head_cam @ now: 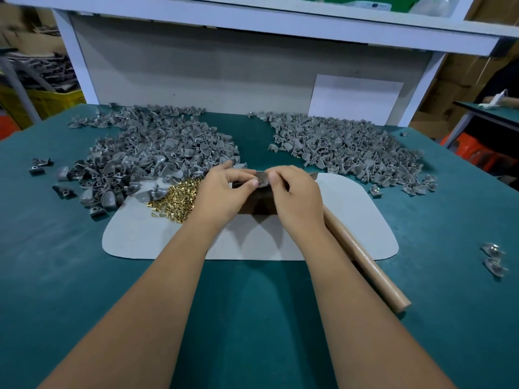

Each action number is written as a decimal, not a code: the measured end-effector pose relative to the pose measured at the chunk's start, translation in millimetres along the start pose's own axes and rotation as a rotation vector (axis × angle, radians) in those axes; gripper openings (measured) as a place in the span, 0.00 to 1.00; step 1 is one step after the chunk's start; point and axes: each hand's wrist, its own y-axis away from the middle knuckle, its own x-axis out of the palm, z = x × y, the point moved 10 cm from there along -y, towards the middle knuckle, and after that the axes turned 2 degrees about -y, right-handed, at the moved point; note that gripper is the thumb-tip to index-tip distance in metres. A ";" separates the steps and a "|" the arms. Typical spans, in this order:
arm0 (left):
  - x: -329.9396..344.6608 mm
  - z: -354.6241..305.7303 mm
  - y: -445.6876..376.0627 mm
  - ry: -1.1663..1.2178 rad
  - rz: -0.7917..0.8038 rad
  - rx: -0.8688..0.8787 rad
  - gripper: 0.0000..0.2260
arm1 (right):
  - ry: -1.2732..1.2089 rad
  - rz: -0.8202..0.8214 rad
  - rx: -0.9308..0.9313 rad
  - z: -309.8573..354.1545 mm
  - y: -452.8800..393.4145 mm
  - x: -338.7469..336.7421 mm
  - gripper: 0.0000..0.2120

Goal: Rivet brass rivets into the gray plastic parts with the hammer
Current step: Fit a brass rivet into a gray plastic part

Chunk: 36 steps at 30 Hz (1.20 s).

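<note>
Both hands, left hand and right hand, pinch one gray part; its orientation is hidden.

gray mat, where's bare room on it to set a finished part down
The gray mat is bare along its near edge, between the forearms, and at its right end beyond the hammer handle. It is crowded at the far left, where the brass rivets and left pile of gray parts spill on.

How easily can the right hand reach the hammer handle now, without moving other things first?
Probably yes, once it lets go. The hammer handle lies bare on the gray mat, just beside the right hand, with nothing on it. But both hands now pinch a gray plastic part.
</note>
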 end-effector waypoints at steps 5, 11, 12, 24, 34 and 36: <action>-2.0 -1.4 1.4 0.029 0.021 -0.020 0.08 | -0.260 -0.104 0.179 -17.4 3.1 -9.5 0.12; -0.8 -1.0 1.0 0.040 0.045 -0.026 0.08 | -0.311 -0.141 0.193 -20.0 1.2 -11.8 0.11; -0.2 -0.5 1.1 0.039 0.049 -0.028 0.08 | -0.305 -0.141 0.192 -20.2 1.0 -11.6 0.11; -1.0 0.9 1.6 0.097 0.042 -0.042 0.05 | -0.292 -0.085 0.207 -20.1 -0.1 -8.5 0.10; -2.4 -7.4 -1.9 0.005 0.026 0.042 0.07 | -0.051 0.045 0.133 -4.6 -12.5 -0.6 0.05; -2.0 -9.4 -3.4 -0.037 0.028 0.067 0.06 | -0.003 0.076 0.139 -3.3 -14.0 4.7 0.05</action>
